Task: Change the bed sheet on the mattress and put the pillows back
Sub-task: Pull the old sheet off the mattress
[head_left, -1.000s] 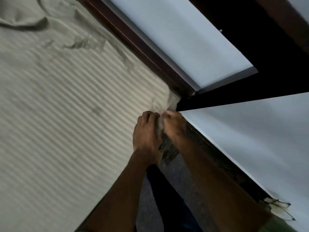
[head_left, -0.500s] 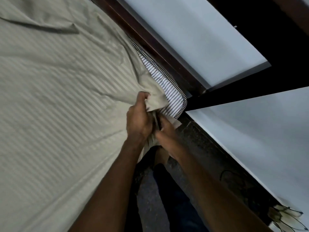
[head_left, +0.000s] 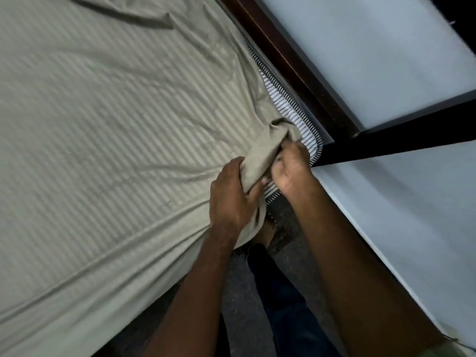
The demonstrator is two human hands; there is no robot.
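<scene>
At the bed's corner, the left hand grips a bunched fold of the sheet, fingers curled round the cloth w/ the thumb on top. Just beside it, the right hand pinches the same bunch from the other side, fingers curled in; fingertips partly hidden by the fabric, so exact hold is prob. a pinch. Both hands nearly touch, w/ the raised fold between them. Sheet is pale olive w/ faint stripes, spread over most of the mattress, creases fanning out from the gripped corner. Mattress corner shows bare past the hands: white w/ thin dark stripes and a corded edge. Dark wood frame runs along the mattress's far side, touching a pale wall. Below the hands, dark floor and a leg in dark trousers.
</scene>
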